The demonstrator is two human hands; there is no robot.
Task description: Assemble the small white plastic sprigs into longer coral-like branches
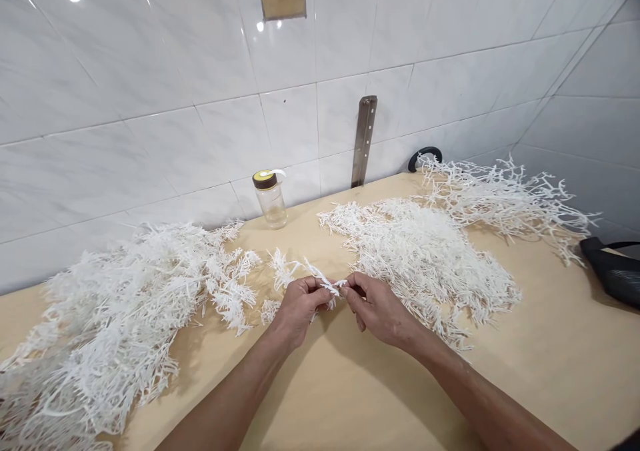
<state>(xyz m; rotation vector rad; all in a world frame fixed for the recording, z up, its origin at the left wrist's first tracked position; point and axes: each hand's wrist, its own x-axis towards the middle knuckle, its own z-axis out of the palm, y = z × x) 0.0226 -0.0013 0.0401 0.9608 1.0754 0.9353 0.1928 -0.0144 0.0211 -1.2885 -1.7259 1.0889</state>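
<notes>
Between thumb and fingers, my left hand (301, 304) pinches a white branching plastic stem (316, 269) above the middle of the table. Small tufted sprigs hang from the stem on its left side. Close against it, my right hand (376, 306) is closed in a pinch on a small white sprig (341, 283) at the stem's near end. Whether that sprig is joined to the stem, I cannot tell. To the left spreads a big heap of tufted white branches (135, 298). Right of my hands lies a dense pile of small white sprigs (425, 251).
Bare, thin white branches (510, 194) lie at the back right. A clear jar (271, 204) with a dark and yellow lid stands near the tiled wall. A metal strip (364, 141) leans there, beside a black ring (425, 158). A black object (613, 271) sits at the right edge.
</notes>
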